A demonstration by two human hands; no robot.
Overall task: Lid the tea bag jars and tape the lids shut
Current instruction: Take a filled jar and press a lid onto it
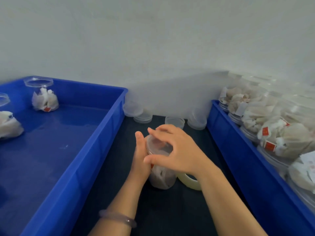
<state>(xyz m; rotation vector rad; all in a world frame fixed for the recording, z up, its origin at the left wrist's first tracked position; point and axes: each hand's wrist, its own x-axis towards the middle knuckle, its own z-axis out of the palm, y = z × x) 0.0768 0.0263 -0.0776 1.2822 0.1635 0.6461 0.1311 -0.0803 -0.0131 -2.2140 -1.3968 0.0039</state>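
1. Nearest the lens: bracelet on the left wrist.
2. Tea bag jar stands upright mid-desk; left grip is wrapped round its side, steadying it.
3. Right grip is curled over the lid, thumb and fingers on the rim. Lidding step, probably seating or twisting it down.
4. Tape roll lies just beside the jar. Taping comes next and needs the right grip freed.
5. Spare lids sit behind; blue crates flank both sides.

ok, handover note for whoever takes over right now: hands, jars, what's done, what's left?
Left hand holds the jar on the dark table.
Right hand: fingers curl round the lid on top; no tape seen on it.
Tape roll lies beside the jar.
Left tray: two open jars await lids.
Spare lids at the back.
Right tray: filled jars, taping unclear.
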